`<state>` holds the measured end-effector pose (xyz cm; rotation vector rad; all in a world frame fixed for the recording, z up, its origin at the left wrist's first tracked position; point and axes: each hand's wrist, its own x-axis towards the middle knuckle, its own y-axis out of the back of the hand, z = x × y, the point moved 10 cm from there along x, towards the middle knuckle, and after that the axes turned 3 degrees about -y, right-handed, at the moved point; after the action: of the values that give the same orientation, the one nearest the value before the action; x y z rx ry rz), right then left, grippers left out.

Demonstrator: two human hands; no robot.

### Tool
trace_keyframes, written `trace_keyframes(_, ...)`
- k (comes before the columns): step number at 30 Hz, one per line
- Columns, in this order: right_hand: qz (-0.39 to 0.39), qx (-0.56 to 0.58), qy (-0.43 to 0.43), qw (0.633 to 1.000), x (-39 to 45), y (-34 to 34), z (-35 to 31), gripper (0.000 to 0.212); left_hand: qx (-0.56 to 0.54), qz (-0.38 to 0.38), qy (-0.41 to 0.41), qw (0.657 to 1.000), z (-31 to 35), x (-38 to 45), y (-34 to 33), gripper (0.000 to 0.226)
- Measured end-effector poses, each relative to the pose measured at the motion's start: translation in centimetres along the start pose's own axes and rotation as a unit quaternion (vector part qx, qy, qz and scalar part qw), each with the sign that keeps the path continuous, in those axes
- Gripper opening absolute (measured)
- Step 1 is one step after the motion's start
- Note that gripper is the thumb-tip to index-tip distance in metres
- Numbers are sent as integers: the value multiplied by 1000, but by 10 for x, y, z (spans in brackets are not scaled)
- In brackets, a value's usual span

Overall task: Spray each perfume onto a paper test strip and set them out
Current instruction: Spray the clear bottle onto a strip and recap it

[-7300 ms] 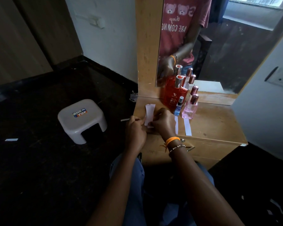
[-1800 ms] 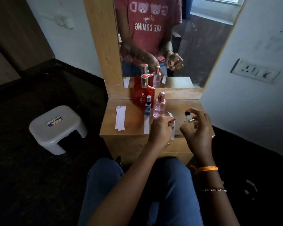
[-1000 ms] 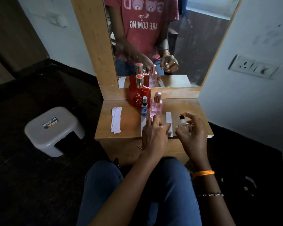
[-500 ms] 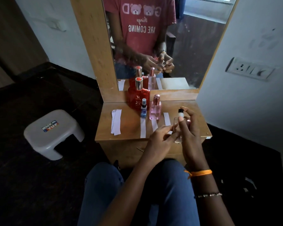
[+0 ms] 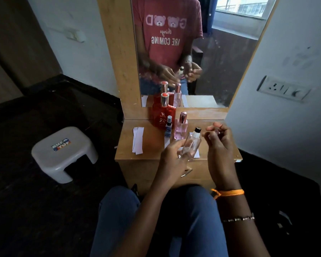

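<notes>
Now — clear bottle (image 5: 190, 144) in left hand (image 5: 172, 156)

Above the dresser top (image 5: 148, 145), the left hand (image 5: 172, 160) grips a tilted clear bottle (image 5: 190, 145); the right hand (image 5: 218, 143) is raised beside it.

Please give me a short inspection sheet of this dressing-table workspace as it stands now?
Surface: wooden dressing table, mirror behind.
Job's things: red perfume bottle, small blue bottle and pink bottle standing near the mirror; spare paper strips at left.
Clutter: nothing seen.
Hands: left hand holds a clear bottle, tilted; right hand pinches something small, unclear.
Cables: nothing seen.
Surroundings: white stool on the floor; wall socket.
</notes>
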<state>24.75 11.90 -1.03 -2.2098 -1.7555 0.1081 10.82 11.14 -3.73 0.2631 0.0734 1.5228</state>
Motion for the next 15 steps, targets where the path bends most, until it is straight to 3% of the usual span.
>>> trace_keyframes(5,-98,-30,64,993,3,-24,-29,17,26,-2,-28,999,12,-3,6,31)
trace_keyframes(9,-151,-76,60,984,-3,-40,-29,21,26,-1,-42,999,17,-6,8,26)
trace_keyframes(15,-124,-97,53,986,-5,-34,-22,26,37,-22,-34,999,14,-8,6,31)
